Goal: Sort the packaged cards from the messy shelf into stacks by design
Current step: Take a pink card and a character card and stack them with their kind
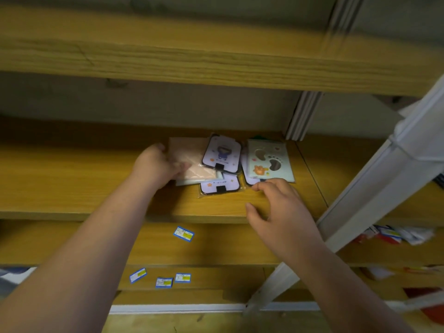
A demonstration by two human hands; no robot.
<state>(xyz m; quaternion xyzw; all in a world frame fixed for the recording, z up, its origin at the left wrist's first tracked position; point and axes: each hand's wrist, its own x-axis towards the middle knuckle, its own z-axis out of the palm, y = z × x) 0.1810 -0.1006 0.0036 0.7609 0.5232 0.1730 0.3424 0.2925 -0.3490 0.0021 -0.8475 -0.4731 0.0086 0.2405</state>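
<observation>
While our left hand (157, 165) is gripping the glossy pink packet (189, 162) lying flat on the wooden shelf (72, 179), long axis running leftward, our right hand (280, 212) is hovering open (fingers relaxed) near the pale-green card (270, 162).

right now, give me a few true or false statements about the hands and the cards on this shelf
1. The left hand grips the pink card. True.
2. The right hand holds the pale green card in the air. False: that card lies on the shelf, fingertips at its near edge.
3. A purple card overlaps the pink card. True.
4. All the cards share one design. False: pink, purple and green designs show.
</observation>
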